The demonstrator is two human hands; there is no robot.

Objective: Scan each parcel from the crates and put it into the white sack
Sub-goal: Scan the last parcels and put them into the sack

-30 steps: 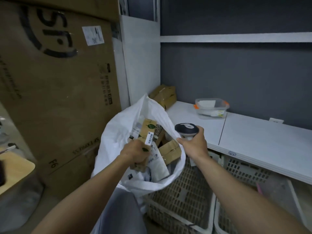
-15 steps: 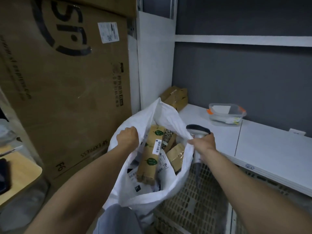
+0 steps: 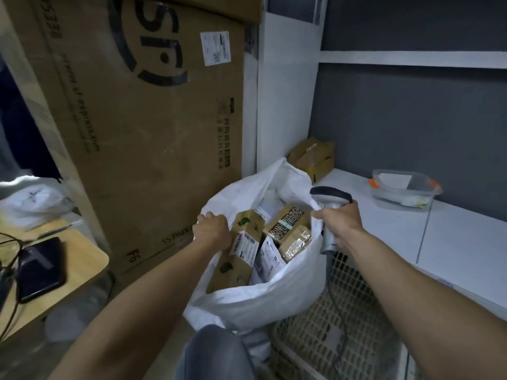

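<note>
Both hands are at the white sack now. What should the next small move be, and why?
Probably let the left hand release the rim of the white sack and reach to the crate for another parcel. The long brown parcel already lies inside the sack, the left hand grips only the rim, and the right hand holds the scanner.

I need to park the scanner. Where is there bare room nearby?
The white counter is bare between the corner cardboard boxes and the clear tub, and again right of the tub. Crowded: the white sack is full of parcels; the wooden table holds a phone.
</note>
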